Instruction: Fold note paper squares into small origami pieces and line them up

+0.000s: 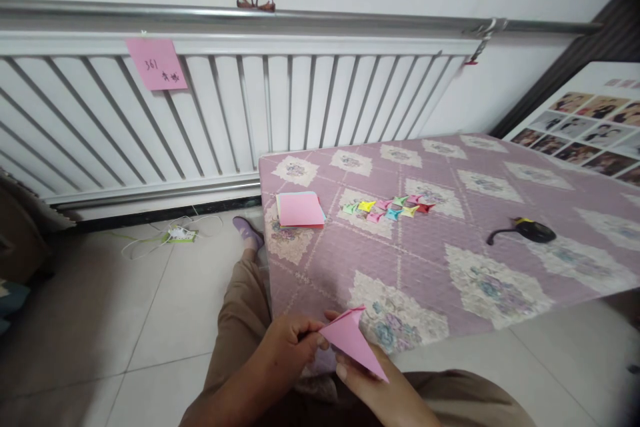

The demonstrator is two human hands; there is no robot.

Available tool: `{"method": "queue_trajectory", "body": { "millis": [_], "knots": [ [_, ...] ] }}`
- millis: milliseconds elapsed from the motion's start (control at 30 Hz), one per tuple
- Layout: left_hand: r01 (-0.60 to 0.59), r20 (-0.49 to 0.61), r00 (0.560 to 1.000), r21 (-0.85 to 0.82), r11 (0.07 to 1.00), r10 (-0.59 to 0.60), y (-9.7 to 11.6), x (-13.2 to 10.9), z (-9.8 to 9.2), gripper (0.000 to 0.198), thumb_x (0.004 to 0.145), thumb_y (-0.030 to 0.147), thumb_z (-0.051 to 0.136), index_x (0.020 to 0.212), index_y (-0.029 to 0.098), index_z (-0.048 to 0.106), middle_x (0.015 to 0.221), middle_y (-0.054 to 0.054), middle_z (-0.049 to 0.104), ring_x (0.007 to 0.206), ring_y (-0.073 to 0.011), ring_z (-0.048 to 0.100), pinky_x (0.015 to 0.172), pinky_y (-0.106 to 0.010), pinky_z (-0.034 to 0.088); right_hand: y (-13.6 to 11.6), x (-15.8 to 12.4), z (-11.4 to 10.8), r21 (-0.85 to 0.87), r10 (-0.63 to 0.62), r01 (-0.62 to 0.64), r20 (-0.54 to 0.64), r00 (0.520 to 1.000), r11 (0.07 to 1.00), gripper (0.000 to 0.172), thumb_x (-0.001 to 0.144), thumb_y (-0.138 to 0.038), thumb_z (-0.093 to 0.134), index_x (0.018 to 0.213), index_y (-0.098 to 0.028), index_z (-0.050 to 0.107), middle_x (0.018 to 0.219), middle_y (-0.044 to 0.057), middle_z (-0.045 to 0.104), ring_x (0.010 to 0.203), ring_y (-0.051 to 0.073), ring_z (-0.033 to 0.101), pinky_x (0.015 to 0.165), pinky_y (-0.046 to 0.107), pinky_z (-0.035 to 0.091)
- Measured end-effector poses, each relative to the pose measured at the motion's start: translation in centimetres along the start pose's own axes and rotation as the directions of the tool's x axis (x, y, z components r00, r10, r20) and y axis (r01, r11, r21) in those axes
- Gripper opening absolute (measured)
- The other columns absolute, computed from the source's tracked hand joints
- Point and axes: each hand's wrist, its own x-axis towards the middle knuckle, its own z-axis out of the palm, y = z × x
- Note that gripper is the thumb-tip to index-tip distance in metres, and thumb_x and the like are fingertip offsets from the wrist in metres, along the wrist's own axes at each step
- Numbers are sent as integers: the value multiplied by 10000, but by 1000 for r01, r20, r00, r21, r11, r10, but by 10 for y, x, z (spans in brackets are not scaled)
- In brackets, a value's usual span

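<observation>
A partly folded sheet of pink origami paper (353, 340) is held over the near edge of the bed-like surface, close to my lap. It has a pointed corner toward the lower right and raised flaps at the top. My left hand (290, 347) pinches its left corner between thumb and fingers. From below and the right, my right hand (367, 377) supports the paper, its thumb near the lower edge and its other fingers mostly hidden behind it. Farther off lies a stack of coloured square paper (301, 209), pink on top. Several small folded paper pieces (393, 213) in mixed colours sit in two rows.
A purple patterned cloth (420, 260) covers the surface. On its right rests a black object with a curved arm (535, 231). Behind stands a white radiator (295, 100) with a pink note (157, 65); glasses (256, 1) sit on the pipe. A power strip (181, 235) lies on the floor.
</observation>
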Motion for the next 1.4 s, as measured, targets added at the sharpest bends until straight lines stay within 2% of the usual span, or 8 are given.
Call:
{"method": "queue_trajectory", "body": {
  "millis": [100,267,367,433,633,767,1133,1400],
  "knots": [
    [9,-7,1000,8,1000,-9,-2,0,-1,220,754,293,524,761,154,694,631,6,584,581,-119,486,565,-223,378,-5,0,1,20,-7,7,-28,1000,1000,606,790,-535,585,1303,-220,511,1311,100,539,1234,262,469,1053,420,340],
    [56,-11,998,-43,998,-56,-11,3,2,203,741,296,525,718,153,668,612,13,585,541,-106,477,544,-222,374,-6,6,5,60,-65,73,-122,990,996,480,822,-593,512,1072,-209,651,995,71,675,963,244,606,901,364,458],
    [83,24,996,-125,989,-80,-18,5,6,200,727,314,537,684,144,632,624,6,601,508,-95,458,516,-218,357,-4,11,9,84,-86,101,-166,982,991,466,841,-601,472,858,-180,672,802,56,663,790,219,607,762,325,490],
    [77,43,997,-154,985,-71,-21,5,6,176,708,307,559,680,141,610,636,2,606,511,-94,454,512,-217,353,-5,12,11,56,-91,105,-208,974,993,458,835,-597,484,779,-174,652,771,55,653,749,212,594,713,311,488],
    [40,93,995,-174,984,-24,-24,5,6,247,747,383,570,680,145,571,592,9,558,521,-100,445,525,-223,356,-11,9,11,-44,-156,150,-231,960,988,361,848,-512,503,786,-184,642,784,49,648,750,203,589,706,302,475],
    [7,101,995,-164,986,10,-28,6,8,329,749,465,578,653,152,556,583,9,546,513,-98,438,513,-221,347,-12,9,10,-27,-187,188,-310,932,982,337,845,-492,518,824,-186,658,812,50,647,765,200,587,721,304,471],
    [40,150,989,-206,978,-9,-35,6,13,370,781,490,601,808,121,617,630,-7,565,541,-102,467,521,-216,351,-9,9,11,76,-145,185,-362,921,980,270,821,-425,557,905,-198,677,769,28,630,721,184,563,673,279,450],
    [28,152,988,-184,983,0,-32,4,16,305,779,415,606,786,110,621,608,-16,575,514,-98,457,512,-216,343,0,10,10,159,-79,156,-408,910,975,296,794,-479,569,747,-193,629,677,11,578,632,159,508,603,258,427]
  ]
}}
